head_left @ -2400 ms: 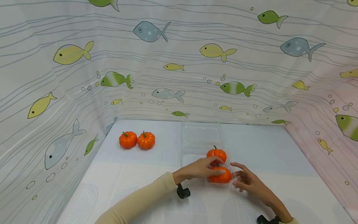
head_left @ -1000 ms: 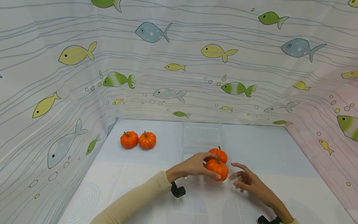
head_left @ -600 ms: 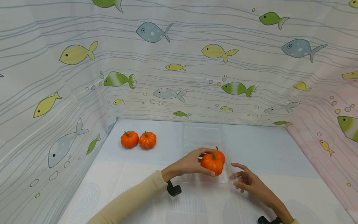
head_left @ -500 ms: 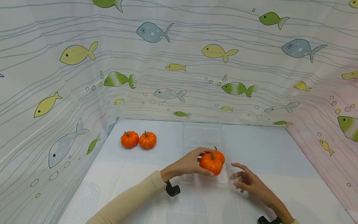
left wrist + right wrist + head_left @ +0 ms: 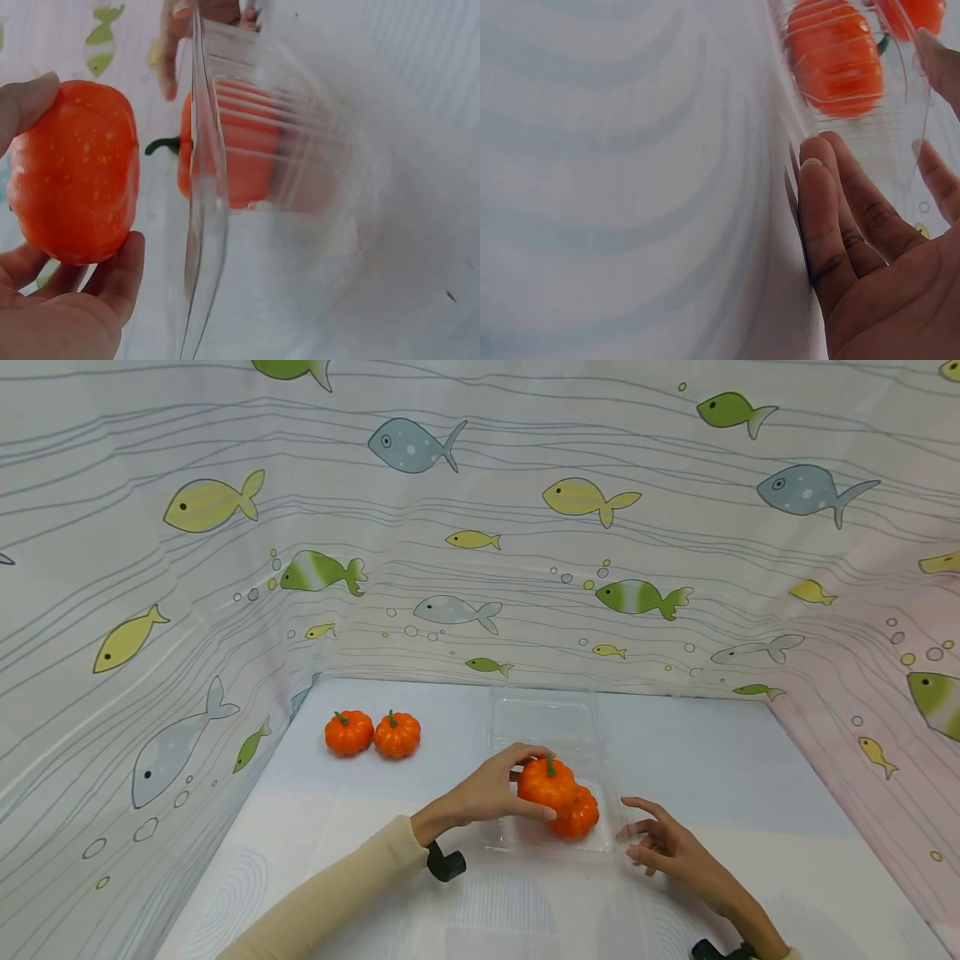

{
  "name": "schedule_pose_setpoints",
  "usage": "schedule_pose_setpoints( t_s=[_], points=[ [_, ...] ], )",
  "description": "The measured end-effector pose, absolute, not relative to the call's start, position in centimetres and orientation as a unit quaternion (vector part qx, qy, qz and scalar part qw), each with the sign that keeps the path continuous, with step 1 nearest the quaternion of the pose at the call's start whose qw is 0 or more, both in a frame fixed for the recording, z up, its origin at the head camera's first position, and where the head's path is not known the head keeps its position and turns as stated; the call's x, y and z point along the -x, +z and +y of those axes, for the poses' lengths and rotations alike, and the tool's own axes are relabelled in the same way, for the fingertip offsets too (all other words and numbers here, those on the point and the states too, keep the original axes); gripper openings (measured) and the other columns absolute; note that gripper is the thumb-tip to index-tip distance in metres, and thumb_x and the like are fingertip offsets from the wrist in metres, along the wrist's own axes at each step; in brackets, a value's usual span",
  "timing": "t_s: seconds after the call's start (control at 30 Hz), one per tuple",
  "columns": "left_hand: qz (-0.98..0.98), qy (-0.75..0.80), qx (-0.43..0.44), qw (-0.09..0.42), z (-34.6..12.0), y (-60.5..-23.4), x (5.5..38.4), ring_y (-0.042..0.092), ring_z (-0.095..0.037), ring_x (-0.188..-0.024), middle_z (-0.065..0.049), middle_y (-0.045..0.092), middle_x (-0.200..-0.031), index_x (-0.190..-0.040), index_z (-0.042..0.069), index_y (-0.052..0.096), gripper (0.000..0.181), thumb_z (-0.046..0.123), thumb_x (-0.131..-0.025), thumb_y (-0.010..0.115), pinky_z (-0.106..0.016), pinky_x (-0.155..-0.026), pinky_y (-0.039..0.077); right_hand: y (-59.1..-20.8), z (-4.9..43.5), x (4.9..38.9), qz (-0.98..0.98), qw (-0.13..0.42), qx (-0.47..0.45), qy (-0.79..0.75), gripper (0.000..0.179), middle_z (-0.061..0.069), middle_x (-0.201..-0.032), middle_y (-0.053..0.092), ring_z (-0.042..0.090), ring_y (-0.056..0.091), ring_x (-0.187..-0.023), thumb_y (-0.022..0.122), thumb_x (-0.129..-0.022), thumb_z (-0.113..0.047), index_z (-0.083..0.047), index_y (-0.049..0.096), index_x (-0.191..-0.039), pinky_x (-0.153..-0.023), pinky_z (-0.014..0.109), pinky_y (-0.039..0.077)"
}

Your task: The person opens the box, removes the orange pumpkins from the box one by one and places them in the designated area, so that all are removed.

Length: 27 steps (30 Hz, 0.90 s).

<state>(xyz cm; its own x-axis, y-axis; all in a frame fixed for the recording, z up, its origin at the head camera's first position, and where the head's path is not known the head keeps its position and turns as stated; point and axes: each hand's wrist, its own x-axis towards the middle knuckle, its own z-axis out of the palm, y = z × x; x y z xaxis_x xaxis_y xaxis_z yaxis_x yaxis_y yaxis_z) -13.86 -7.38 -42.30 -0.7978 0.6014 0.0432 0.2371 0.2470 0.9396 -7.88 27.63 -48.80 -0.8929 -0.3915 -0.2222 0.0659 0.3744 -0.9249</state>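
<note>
Worktop (image 5: 705,760): flat and pale; blue-grey across the far part, whitish across the near part.
Printed arches (image 5: 504,902): faint, blue-grey, spread over the whitish part; some striped.
Leftmost pumpkin (image 5: 348,733): orange, green-stemmed, set upright toward the far left corner.
Neighbouring pumpkin (image 5: 397,735): same colouring, likewise upright; just beside the leftmost one, contact not certain.
Clear container (image 5: 525,839): transparent, opened out near the middle, right of both pumpkins and apart from them.
Far half (image 5: 543,720): laid back, close to the far edge.
Near half: ribbed, straddling both surface tones.
</note>
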Motion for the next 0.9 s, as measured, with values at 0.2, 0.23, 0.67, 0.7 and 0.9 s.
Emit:
schedule_pose_setpoints(
  t_s=[0.2,0.23,0.67,0.7,0.9],
  points=[
    [0.77,0.553,-0.273,0.164,-8.5,-42.2,13.8,0.055,-0.019,-0.127,0.013,0.056,-0.138,-0.14,0.029,0.054,0.07,0.034,-0.08,0.09,-0.031,-0.102,0.051,-49.0,27.7,7.9,0.805,0.204,0.105,-0.547,0.074,0.019,-0.132,0.061,0.028,0.065,-0.091,0.069,-0.1,-0.021,-0.022,0.028,-0.161,-0.071,0.034,0.058],
    [0.77,0.554,-0.269,0.165,-8.7,-42.2,13.8,0.055,-0.021,-0.126,0.012,0.057,-0.138,-0.141,0.029,0.054,0.07,0.033,-0.08,0.09,-0.031,-0.1,0.052,-49.0,27.7,8.0,0.806,0.203,0.105,-0.547,0.074,0.019,-0.132,0.061,0.028,0.065,-0.091,0.07,-0.1,-0.02,-0.022,0.028,-0.161,-0.07,0.034,0.058],
    [0.774,0.57,-0.231,0.148,-11.5,-41.9,13.6,0.053,-0.026,-0.128,0.009,0.051,-0.144,-0.144,0.031,0.051,0.075,0.033,-0.08,0.09,-0.037,-0.098,0.054,-48.9,27.4,7.8,0.805,0.204,0.11,-0.546,0.075,0.021,-0.131,0.061,0.028,0.065,-0.09,0.07,-0.1,-0.021,-0.019,0.027,-0.161,-0.07,0.034,0.058],
    [0.776,0.569,-0.231,0.146,-11.7,-41.9,13.6,0.052,-0.026,-0.13,0.009,0.05,-0.145,-0.145,0.032,0.051,0.076,0.033,-0.08,0.09,-0.038,-0.1,0.053,-48.8,27.4,7.8,0.804,0.205,0.11,-0.547,0.075,0.021,-0.131,0.061,0.028,0.065,-0.09,0.07,-0.1,-0.021,-0.019,0.027,-0.161,-0.07,0.034,0.058],
    [0.784,0.563,-0.228,0.128,-13.1,-41.8,13.4,0.051,-0.025,-0.132,0.01,0.05,-0.145,-0.145,0.031,0.051,0.077,0.034,-0.08,0.091,-0.04,-0.105,0.049,-48.7,27.5,7.8,0.802,0.21,0.105,-0.55,0.075,0.021,-0.131,0.061,0.028,0.065,-0.09,0.07,-0.1,-0.021,-0.021,0.027,-0.161,-0.07,0.034,0.058]
  ],
)
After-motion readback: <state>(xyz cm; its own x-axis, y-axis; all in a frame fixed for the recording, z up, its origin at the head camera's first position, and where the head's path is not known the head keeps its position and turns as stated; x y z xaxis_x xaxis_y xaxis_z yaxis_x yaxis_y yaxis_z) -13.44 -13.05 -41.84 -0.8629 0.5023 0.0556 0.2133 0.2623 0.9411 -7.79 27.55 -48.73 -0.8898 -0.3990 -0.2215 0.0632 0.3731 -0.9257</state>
